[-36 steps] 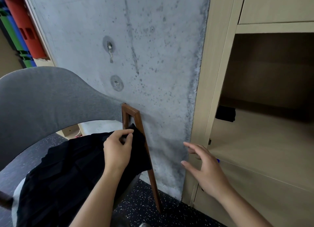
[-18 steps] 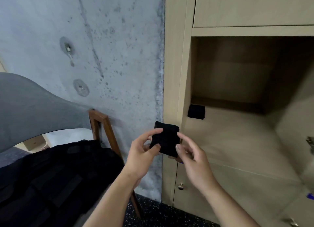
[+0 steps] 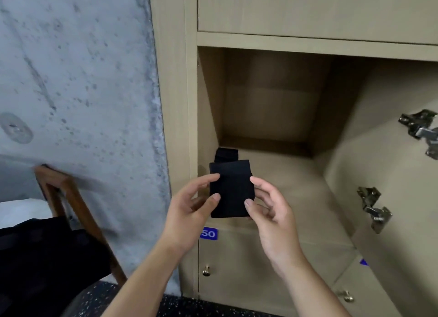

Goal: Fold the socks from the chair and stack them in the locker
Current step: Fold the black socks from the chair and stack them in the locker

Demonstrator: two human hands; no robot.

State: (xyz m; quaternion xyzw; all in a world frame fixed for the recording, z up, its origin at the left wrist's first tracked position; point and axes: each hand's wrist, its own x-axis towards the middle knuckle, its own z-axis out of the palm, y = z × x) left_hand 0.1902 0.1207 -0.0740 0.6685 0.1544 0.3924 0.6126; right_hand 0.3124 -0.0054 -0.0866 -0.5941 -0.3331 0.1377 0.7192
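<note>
Both hands have carried the folded black sock [image 3: 231, 191] from beside the locker [image 3: 272, 155] frame to its open mouth at frame centre, left hand [image 3: 189, 212] and right hand [image 3: 270, 212] each pinching one edge, another folded sock [image 3: 226, 154] lying behind inside.

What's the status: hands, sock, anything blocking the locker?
Left hand and right hand both pinch folded sock. At locker mouth. Another sock inside, back left. Path clear.

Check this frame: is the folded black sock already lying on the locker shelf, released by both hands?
No: the folded sock is pinched between the left hand and right hand in front of the open locker.
</note>
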